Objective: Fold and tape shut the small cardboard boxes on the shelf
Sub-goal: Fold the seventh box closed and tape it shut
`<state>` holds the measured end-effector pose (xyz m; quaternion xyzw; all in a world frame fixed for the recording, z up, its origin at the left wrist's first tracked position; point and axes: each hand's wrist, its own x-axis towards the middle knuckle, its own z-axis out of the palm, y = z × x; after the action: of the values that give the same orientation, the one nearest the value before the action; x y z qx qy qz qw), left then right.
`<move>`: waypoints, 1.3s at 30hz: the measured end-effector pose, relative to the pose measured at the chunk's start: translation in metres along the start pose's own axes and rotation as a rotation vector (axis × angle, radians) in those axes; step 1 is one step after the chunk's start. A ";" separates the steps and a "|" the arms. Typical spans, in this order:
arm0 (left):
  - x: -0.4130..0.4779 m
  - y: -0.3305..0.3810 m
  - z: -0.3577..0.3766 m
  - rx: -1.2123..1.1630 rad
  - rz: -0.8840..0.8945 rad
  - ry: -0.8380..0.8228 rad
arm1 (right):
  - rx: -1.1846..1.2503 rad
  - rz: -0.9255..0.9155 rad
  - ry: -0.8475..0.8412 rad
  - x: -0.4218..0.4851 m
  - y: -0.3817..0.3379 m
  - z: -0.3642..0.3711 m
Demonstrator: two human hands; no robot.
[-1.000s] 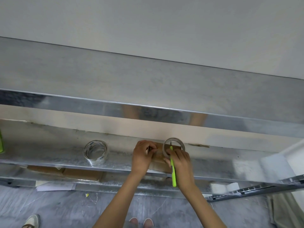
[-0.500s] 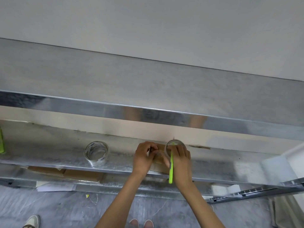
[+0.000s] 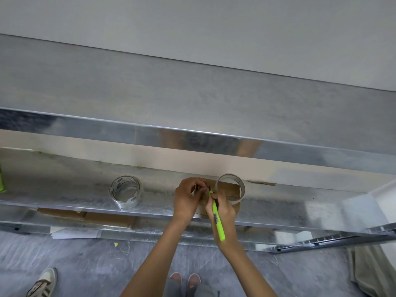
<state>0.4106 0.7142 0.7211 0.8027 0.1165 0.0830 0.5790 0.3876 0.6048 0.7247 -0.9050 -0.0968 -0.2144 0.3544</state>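
Note:
A small brown cardboard box [image 3: 232, 188] sits on the middle metal shelf [image 3: 289, 209], mostly hidden behind my hands. A clear tape roll [image 3: 242, 189] stands on edge at the box's right side, with no hand on it. My left hand [image 3: 187, 198] has its fingers curled and pinches the tape strip over the box's left part. My right hand [image 3: 224, 210] grips a lime-green utility knife [image 3: 216, 217]. The knife's tip points at the tape right beside my left fingers.
A second tape roll [image 3: 125, 192] stands on the same shelf to the left. An upper shelf [image 3: 192, 138] overhangs the work. Flattened cardboard [image 3: 90, 217] and papers [image 3: 75, 233] lie on the lower level. Another person's shoe [image 3: 42, 282] is at bottom left.
My right hand has come off the tape roll and drawn back toward me, bringing the knife tip to the tape beside my left hand. The roll now stands free at the right.

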 end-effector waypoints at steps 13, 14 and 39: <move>0.001 0.000 0.001 0.011 0.013 -0.016 | -0.038 -0.056 -0.056 -0.004 -0.004 0.000; 0.001 -0.001 0.002 0.004 0.010 -0.016 | -0.032 -0.049 -0.057 -0.005 -0.003 0.001; -0.001 -0.002 0.011 0.056 0.013 0.037 | -0.057 0.073 -0.106 -0.004 -0.015 -0.005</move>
<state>0.4121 0.7045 0.7157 0.8175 0.1244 0.0984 0.5536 0.3773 0.6121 0.7353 -0.9278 -0.0763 -0.1559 0.3304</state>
